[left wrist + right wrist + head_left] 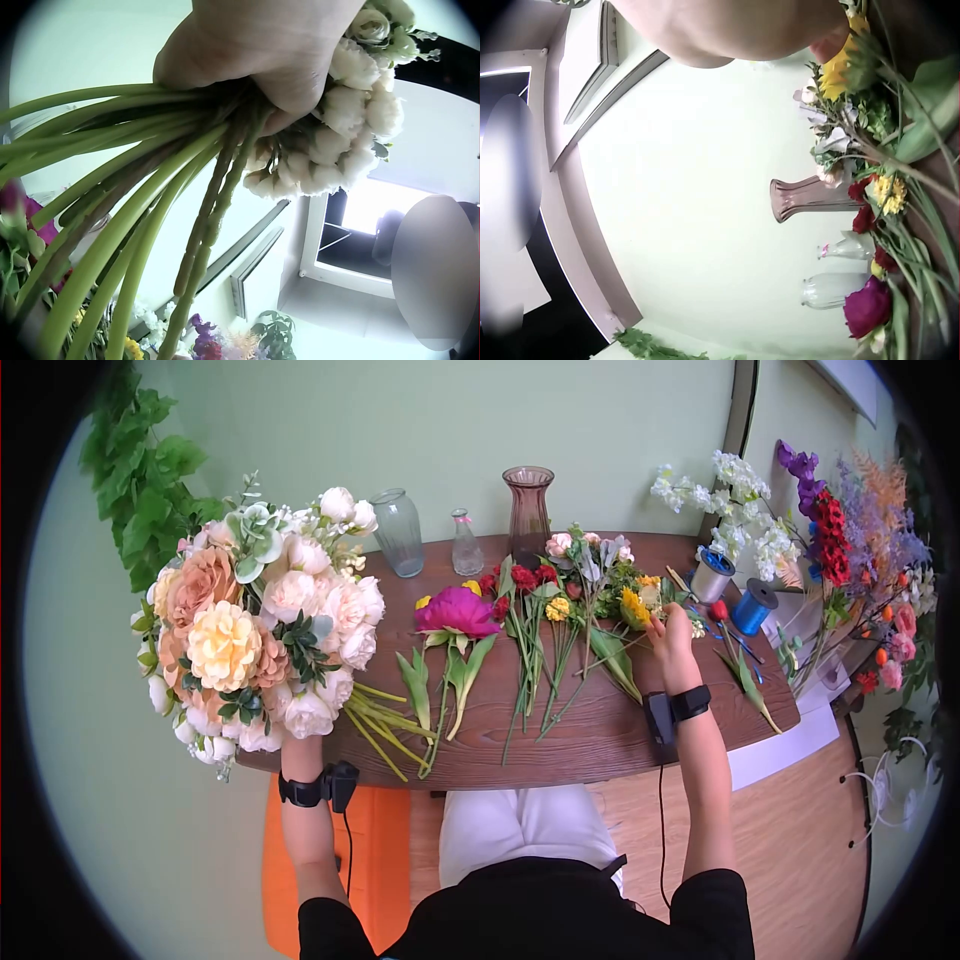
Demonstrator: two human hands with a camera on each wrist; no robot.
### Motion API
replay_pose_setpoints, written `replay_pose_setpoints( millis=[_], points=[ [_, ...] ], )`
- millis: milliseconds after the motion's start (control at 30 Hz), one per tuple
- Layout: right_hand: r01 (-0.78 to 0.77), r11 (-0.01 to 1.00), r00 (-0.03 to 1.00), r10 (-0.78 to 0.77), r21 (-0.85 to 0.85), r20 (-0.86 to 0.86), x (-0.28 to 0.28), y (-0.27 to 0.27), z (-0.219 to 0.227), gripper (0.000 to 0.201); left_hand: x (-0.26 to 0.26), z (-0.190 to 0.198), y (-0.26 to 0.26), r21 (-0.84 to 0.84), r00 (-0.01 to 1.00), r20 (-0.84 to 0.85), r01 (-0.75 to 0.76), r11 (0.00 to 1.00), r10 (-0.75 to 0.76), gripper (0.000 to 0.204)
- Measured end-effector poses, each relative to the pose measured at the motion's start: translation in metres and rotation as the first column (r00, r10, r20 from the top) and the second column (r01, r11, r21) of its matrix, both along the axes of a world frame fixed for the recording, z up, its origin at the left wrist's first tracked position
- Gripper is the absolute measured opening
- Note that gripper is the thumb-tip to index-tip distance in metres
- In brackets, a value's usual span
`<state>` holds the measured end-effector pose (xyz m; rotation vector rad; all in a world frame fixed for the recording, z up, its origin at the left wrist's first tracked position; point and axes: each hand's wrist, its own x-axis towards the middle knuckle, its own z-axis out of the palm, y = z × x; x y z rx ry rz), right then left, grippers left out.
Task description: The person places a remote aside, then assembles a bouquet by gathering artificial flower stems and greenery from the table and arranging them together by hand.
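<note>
My left hand (262, 45) grips a large bouquet (270, 625) of peach, cream and white flowers by its bundled green stems (142, 180). In the head view the blooms hide most of that hand, and the stem ends (385, 735) splay out over the table's left part. At the right, my right hand (675, 645) reaches in among yellow blooms. Its fingertips are right at a yellow sunflower-like bloom (844, 67) in the right wrist view. The fingers are partly hidden there, and I cannot tell whether they pinch a stem.
Across the brown table (480, 725) lie a magenta peony (457, 612), red flowers (522, 578) and a red tulip (719, 610). A green glass vase (399, 535), a small bottle (466, 545) and a mauve vase (528, 510) stand behind. Ribbon spools (754, 608) sit right.
</note>
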<state>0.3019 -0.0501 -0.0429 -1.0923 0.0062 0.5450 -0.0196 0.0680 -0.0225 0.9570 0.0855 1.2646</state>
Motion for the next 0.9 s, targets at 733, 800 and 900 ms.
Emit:
replay_pose_setpoints(
  millis=[733, 800, 900],
  points=[
    [0.152, 0.742, 0.558, 0.481, -0.653, 0.677, 0.026, 0.129, -0.073, 0.027, -0.145, 0.06, 0.033, 0.218, 0.857, 0.075, -0.513, 0.831, 0.509, 0.034],
    [0.105, 0.768, 0.58, 0.469, -0.632, 0.666, 0.023, 0.129, -0.064, 0.024, -0.153, 0.062, 0.032, 0.225, 0.841, 0.083, -0.538, 0.812, 0.534, 0.034],
    [0.089, 0.767, 0.622, 0.456, -0.636, 0.637, 0.01, 0.113, -0.039, 0.029, -0.158, 0.062, 0.031, 0.234, 0.827, 0.09, -0.56, 0.795, 0.555, 0.034]
  ],
)
